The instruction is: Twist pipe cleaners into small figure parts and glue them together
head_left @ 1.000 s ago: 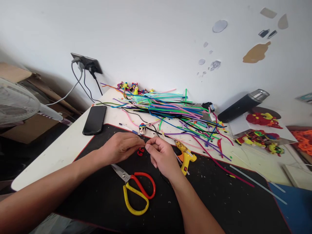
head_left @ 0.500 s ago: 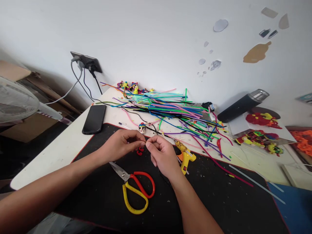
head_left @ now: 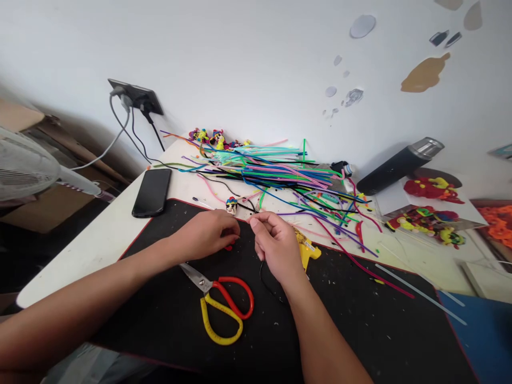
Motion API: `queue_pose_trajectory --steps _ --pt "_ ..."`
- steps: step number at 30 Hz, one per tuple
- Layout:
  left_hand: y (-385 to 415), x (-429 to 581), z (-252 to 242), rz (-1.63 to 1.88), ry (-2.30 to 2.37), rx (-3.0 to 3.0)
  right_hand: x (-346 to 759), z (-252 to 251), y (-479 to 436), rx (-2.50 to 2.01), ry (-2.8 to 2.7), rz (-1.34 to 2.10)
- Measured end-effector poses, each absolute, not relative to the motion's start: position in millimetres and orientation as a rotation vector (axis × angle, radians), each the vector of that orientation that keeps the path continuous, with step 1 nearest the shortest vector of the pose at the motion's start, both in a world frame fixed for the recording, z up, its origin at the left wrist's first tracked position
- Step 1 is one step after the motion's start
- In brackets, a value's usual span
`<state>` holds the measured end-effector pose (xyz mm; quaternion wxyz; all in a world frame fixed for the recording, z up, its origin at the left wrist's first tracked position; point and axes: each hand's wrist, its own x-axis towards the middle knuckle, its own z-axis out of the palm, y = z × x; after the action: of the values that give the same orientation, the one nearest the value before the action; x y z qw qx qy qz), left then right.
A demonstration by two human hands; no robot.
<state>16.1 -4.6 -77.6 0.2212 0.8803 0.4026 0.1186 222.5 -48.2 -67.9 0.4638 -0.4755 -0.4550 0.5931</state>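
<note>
My left hand (head_left: 206,234) rests on the black mat (head_left: 360,320) with its fingers curled over a small red piece (head_left: 229,246). A short way to the right, my right hand (head_left: 276,245) is closed in a pinch, thumb and forefinger raised; a thin black wire (head_left: 267,285) loops out beneath its wrist. What the pinch holds is too small to make out. A tiny painted figure head (head_left: 231,205) lies just beyond both hands. Red and yellow scissors (head_left: 224,304) lie on the mat below the hands. A yellow glue gun (head_left: 308,248) is partly hidden behind my right hand.
A heap of coloured pipe cleaners (head_left: 280,173) covers the back of the white table (head_left: 96,245). A black phone (head_left: 152,192) lies at the left, a dark flask (head_left: 398,165) at the right beside finished colourful figures (head_left: 430,221). A fan (head_left: 28,168) stands at far left.
My right hand has drawn apart from the left, moving right and slightly away, so the fingertips no longer meet. The view has tilted down a little.
</note>
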Motion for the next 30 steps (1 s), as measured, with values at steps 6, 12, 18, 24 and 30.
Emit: queue_pose_trajectory --steps 6,12,18,24,30 --pt "0.7 32.0 -84.9 0.245 1.044 2.756 220.2 -68.5 -49.5 -1.145 -1.113 1.473" --pt "3.4 31.8 -87.9 0.195 1.001 2.867 221.4 -66.7 -50.8 -1.136 -1.123 1.474" --pt "4.0 32.1 -88.5 0.167 0.990 2.884 220.9 -69.0 -50.9 -1.120 -1.117 1.479" --pt "3.6 25.6 -81.9 0.182 1.021 2.815 219.8 -66.3 -51.5 -1.131 -1.116 1.488" --pt "2.4 11.5 -77.1 0.197 1.125 2.703 219.1 -66.5 -51.4 -1.107 -1.077 1.472"
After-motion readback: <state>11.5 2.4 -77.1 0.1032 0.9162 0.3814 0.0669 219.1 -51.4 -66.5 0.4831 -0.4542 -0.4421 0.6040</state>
